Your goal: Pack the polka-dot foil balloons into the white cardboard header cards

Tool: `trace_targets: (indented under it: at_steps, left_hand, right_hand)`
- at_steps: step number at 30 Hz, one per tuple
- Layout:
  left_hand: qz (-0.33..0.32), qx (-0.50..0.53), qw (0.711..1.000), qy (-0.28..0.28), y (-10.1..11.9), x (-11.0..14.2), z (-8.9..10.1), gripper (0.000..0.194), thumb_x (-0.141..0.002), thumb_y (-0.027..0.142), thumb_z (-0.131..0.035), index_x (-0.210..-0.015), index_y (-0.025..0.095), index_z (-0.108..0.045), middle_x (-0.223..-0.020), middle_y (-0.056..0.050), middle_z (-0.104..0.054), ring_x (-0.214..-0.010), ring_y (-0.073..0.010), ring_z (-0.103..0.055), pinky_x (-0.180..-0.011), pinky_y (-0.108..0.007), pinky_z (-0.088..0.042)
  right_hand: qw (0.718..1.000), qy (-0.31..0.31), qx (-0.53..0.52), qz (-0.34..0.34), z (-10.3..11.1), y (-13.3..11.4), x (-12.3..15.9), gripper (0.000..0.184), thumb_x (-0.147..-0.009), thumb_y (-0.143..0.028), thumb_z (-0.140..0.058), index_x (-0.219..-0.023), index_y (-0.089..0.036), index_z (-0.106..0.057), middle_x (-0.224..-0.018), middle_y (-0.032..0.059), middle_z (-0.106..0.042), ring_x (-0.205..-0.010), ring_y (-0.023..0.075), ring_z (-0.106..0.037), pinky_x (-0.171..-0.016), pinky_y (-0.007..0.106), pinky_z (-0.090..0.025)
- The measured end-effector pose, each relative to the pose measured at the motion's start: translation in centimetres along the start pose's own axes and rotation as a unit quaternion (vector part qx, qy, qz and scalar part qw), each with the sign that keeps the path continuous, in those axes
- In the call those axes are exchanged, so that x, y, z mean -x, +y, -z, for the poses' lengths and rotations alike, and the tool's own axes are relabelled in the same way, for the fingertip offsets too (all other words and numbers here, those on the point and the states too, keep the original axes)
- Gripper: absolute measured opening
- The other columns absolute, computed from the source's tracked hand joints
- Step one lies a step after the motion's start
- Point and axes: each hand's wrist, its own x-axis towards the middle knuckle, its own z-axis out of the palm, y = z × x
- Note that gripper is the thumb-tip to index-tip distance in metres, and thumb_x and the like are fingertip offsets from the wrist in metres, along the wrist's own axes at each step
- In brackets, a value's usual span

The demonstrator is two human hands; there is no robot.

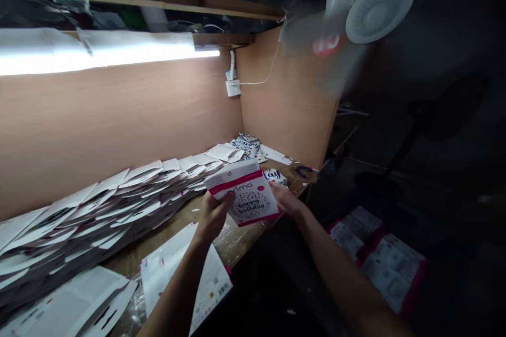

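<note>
Between my two hands is a white and pink cardboard package point(253, 202) printed "happy birthday", tilted with its face toward me. My left hand point(213, 213) grips its left side, thumb on the front. On the right edge, my right hand point(285, 201) is closed around the package's side, its fingers partly hidden behind it. Just beyond the package lies a printed cut-out piece point(275, 176) with part of the same lettering. Under my left forearm are flat white printed sheets point(211, 279), one bearing a barcode.
Overlapping rows of white packages point(114, 205) line the back of the table. More printed cut-outs point(247, 142) are piled in the corner, near dark-handled scissors or pliers point(301, 169). Pink-edged packages point(379, 253) sit low at right. A lit tube point(118, 58) hangs above.
</note>
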Motion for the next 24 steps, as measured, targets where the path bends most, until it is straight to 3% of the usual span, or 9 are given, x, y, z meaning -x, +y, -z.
trace_targets:
  at_steps: [2,4,8,12,14,17,19,21,24]
  left_hand:
    - [-0.029,-0.077,0.996,0.022,-1.3,0.0,0.5,0.044,-0.086,0.046,-0.082,-0.115,0.015,-0.07,-0.111,-0.013,-0.076,-0.103,-0.0296,-0.072,-0.091,-0.041,-0.058]
    - [-0.045,-0.132,0.99,0.026,-2.9,0.3,0.7,0.045,-0.088,0.047,-0.079,-0.118,0.015,-0.068,-0.115,-0.013,-0.075,-0.105,-0.029,-0.07,-0.093,-0.041,-0.057]
    - [-0.043,-0.157,0.987,-0.002,-4.6,0.8,0.7,0.047,-0.09,0.046,-0.076,-0.124,0.016,-0.067,-0.119,-0.014,-0.073,-0.108,-0.0289,-0.07,-0.096,-0.042,-0.057]
    - [-0.008,-0.161,0.987,-0.008,-3.9,0.2,1.1,0.04,-0.082,0.045,-0.083,-0.106,0.015,-0.073,-0.099,-0.01,-0.077,-0.087,-0.0258,-0.072,-0.08,-0.037,-0.059]
    - [-0.01,-0.181,0.983,0.019,-3.5,-0.3,1.1,0.037,-0.081,0.044,-0.084,-0.1,0.015,-0.074,-0.094,-0.008,-0.077,-0.082,-0.0246,-0.071,-0.076,-0.036,-0.059]
    - [-0.028,-0.205,0.977,0.053,-3.2,-0.9,0.7,0.036,-0.082,0.044,-0.082,-0.101,0.015,-0.074,-0.095,-0.008,-0.078,-0.085,-0.0253,-0.072,-0.077,-0.035,-0.059]
    - [-0.038,-0.205,0.975,0.07,-3.1,-0.9,0.2,0.036,-0.081,0.043,-0.082,-0.101,0.015,-0.074,-0.094,-0.008,-0.079,-0.085,-0.0253,-0.072,-0.077,-0.035,-0.059]
    - [-0.04,-0.185,0.977,0.098,-3.0,-0.9,-0.3,0.04,-0.077,0.041,-0.085,-0.105,0.015,-0.074,-0.094,-0.008,-0.079,-0.084,-0.0252,-0.073,-0.077,-0.034,-0.059]
    - [-0.014,-0.13,0.981,0.146,-3.0,-0.8,-1.1,0.045,-0.074,0.04,-0.089,-0.108,0.015,-0.073,-0.093,-0.008,-0.079,-0.083,-0.0244,-0.074,-0.078,-0.034,-0.059]
  right_hand:
    - [0.999,-0.01,-0.033,0.024,1.1,-0.2,-0.5,0.077,-0.091,-0.087,-0.048,-0.127,-0.021,-0.066,-0.113,0.0126,-0.077,-0.107,0.0292,-0.073,-0.101,0.047,-0.056]
    - [0.998,0.017,-0.018,0.065,0.4,0.6,-0.5,0.072,-0.092,-0.082,-0.052,-0.134,-0.024,-0.06,-0.124,0.0103,-0.073,-0.116,0.027,-0.068,-0.107,0.043,-0.052]
    - [0.985,0.123,0.028,0.117,-3.2,3.5,0.6,0.045,-0.096,-0.063,-0.065,-0.121,-0.026,-0.062,-0.117,0.0066,-0.071,-0.108,0.0241,-0.066,-0.099,0.038,-0.055]
    - [0.984,0.1,0.073,0.131,-4.4,5.0,0.7,0.041,-0.102,-0.06,-0.057,-0.125,-0.027,-0.061,-0.119,0.007,-0.072,-0.104,0.0238,-0.067,-0.096,0.038,-0.057]
    - [0.968,0.096,0.198,0.12,-2.5,4.6,-0.3,0.046,-0.107,-0.061,-0.043,-0.132,-0.026,-0.06,-0.124,0.0084,-0.071,-0.111,0.0241,-0.067,-0.099,0.039,-0.056]
    - [0.913,0.154,0.373,0.06,3.8,2.7,-2.7,0.054,-0.109,-0.055,-0.031,-0.142,-0.02,-0.056,-0.139,0.0146,-0.064,-0.132,0.0283,-0.056,-0.113,0.045,-0.045]
    - [0.867,0.211,0.451,-0.013,8.7,1.2,-3.9,0.056,-0.107,-0.051,-0.043,-0.149,-0.015,-0.051,-0.15,0.022,-0.054,-0.147,0.0344,-0.04,-0.122,0.053,-0.03]
    - [0.819,0.233,0.517,-0.088,12.5,0.1,-4.3,0.056,-0.104,-0.045,-0.053,-0.147,-0.01,-0.052,-0.154,0.0277,-0.049,-0.15,0.0393,-0.033,-0.123,0.059,-0.022]
    - [0.777,0.228,0.571,-0.138,14.7,-0.2,-3.5,0.041,-0.102,-0.03,-0.058,-0.132,-0.002,-0.062,-0.147,0.034,-0.051,-0.146,0.0411,-0.038,-0.119,0.058,-0.025]
